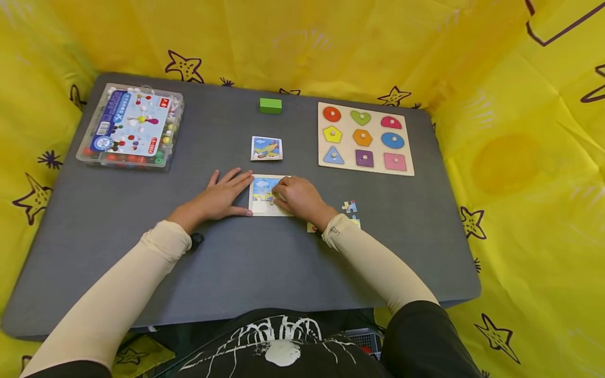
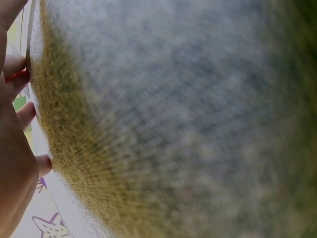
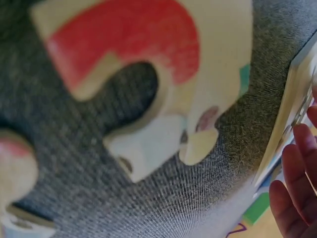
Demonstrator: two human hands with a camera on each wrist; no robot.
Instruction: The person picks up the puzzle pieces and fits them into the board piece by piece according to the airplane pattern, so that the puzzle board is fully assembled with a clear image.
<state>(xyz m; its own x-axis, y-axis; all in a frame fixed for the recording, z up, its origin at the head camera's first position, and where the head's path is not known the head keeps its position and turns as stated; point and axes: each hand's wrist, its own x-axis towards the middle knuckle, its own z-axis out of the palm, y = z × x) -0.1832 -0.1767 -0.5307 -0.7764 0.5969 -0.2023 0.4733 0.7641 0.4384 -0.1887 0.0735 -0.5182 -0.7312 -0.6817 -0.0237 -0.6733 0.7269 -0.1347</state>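
Observation:
A small jigsaw tray (image 1: 259,208) with a pale frame lies on the grey table, its upper part filled with blue-sky pieces (image 1: 264,184). My left hand (image 1: 219,198) rests on the table with fingers spread, index fingertip and thumb touching the tray's left edge. Over the tray's right side, my right hand (image 1: 302,199) pinches a jigsaw piece (image 1: 271,199) between thumb and index finger, low against the picture. The hand hides the tray's right part. Loose jigsaw pieces (image 1: 350,207) lie right of the tray, some partly behind the right wrist; a red-marked piece (image 3: 173,44) looms in the right wrist view.
Beyond the tray stands a small airplane picture card (image 1: 267,149), with a green block (image 1: 271,106) farther back. At the back right lies a wooden shape board (image 1: 326,137) with knobbed shapes. A clear box of coloured beads (image 1: 129,128) occupies the back left. Yellow cloth (image 1: 293,47) surrounds the table.

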